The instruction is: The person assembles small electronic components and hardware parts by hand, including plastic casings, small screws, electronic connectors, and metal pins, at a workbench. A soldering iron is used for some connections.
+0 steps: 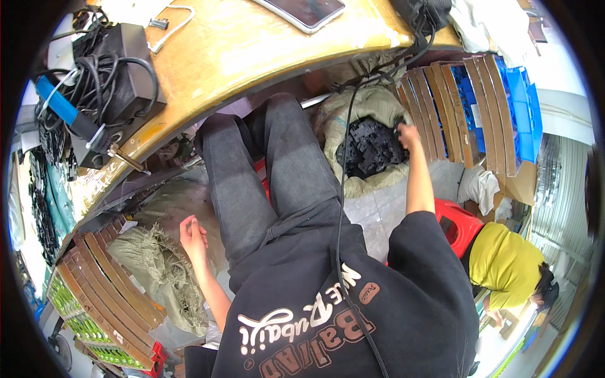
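My right hand [408, 135] is at the right rim of an open woven sack [337, 120], with its fingers closed. A small dark bit shows at the fingertips, but its kind is unclear. Inside the sack lies a heap of small black parts [373, 146], probably plastic. My left hand [193, 233] hangs beside my left thigh with its fingers apart and slightly bent, and holds nothing. Close to it is a second woven sack [154, 258] with a frayed edge; its contents are hidden.
A wooden table [220, 38] curves across the front, bearing a phone [309, 9] and a dark box with coiled cables [120, 63]. Stacked cartons [435, 113] and blue trays [523, 113] stand at right, more cartons [104, 283] at left. Behind a red stool [457, 223] is a person in yellow [507, 261].
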Motion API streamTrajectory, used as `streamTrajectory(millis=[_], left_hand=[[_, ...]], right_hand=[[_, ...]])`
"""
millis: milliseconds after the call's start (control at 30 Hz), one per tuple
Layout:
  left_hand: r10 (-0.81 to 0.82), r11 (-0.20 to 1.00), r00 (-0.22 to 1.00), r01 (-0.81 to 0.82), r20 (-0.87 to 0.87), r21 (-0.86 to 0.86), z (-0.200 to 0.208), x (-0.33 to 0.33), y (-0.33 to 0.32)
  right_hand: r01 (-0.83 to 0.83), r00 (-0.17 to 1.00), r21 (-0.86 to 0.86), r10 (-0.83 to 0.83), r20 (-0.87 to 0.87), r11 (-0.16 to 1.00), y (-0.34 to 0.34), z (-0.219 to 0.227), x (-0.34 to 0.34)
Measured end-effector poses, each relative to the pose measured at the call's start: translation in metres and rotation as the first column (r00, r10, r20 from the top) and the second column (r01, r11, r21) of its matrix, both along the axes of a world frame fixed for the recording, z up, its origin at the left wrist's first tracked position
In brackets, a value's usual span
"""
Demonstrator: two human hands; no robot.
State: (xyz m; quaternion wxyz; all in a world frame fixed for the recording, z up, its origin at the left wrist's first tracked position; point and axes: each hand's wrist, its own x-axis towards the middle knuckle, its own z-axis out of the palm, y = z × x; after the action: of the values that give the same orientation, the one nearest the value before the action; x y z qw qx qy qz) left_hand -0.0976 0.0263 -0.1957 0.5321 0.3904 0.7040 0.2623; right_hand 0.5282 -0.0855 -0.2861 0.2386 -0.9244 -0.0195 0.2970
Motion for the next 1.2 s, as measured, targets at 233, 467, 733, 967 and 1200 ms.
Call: streamTrajectory(millis=[233, 467, 733, 967, 1200], left_hand=[[-0.010, 1.000, 0.999, 0.010, 0.043, 0.004, -0.014, -0.014, 0.012], [0.103, 0.994, 0.986, -0.106, 0.127, 0.012, 0.001, -0.024, 0.024], [0.072, 0.990, 0.970, -0.097, 0.232, 0.098, 0.048, -0.028, 0.030], [0.170, 0.916, 0.955, -0.244, 0.243, 0.318, 0.101, -0.042, 0.033], [0.111, 0.674, 0.967, -0.244, 0.230, 0.697, 0.160, -0.015, 0.101]], right_hand=[[0.340, 0.906, 0.384, -0.189, -0.380, 0.859, -0.023, 0.011, -0.049], [-0.033, 0.907, 0.230, 0.126, -0.403, 0.973, -0.048, 0.022, -0.085], [-0.216, 0.783, 0.244, 0.019, 0.621, 0.945, -0.016, 0.011, -0.096], [-0.666, 0.721, 0.694, -0.001, 0.693, 0.274, 0.168, 0.266, -0.191], [-0.940, 0.209, 0.070, 0.399, 0.893, 0.335, 0.333, 0.286, -0.133]])
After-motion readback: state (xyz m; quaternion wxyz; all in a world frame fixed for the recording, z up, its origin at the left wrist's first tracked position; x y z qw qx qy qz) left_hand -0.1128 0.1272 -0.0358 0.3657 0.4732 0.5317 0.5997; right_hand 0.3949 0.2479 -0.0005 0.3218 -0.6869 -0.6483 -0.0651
